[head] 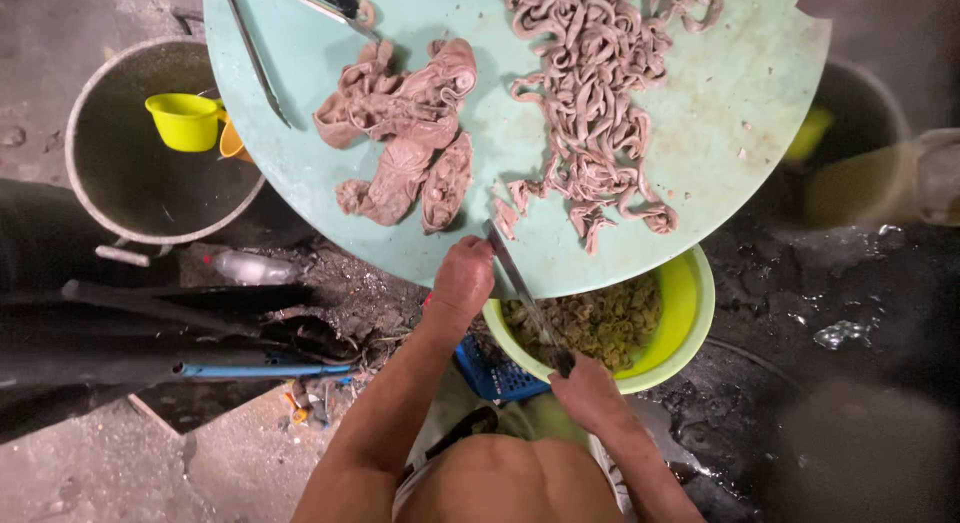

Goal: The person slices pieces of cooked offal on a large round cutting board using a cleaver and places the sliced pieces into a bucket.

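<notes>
Matt, stained plastic board [740, 93], glossy yellow-green plastic basin [690, 303], shiny metal knife [520, 283], wet, wrinkled offal [590, 103].

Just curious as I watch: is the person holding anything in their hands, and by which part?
The right hand grips a long knife by its dark handle end. The left hand rests at the blade's tip by the round board's edge; whether it holds anything cannot be told.

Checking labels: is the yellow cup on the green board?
No, the yellow cup sits inside the metal pot left of the green board, not on it.
</notes>
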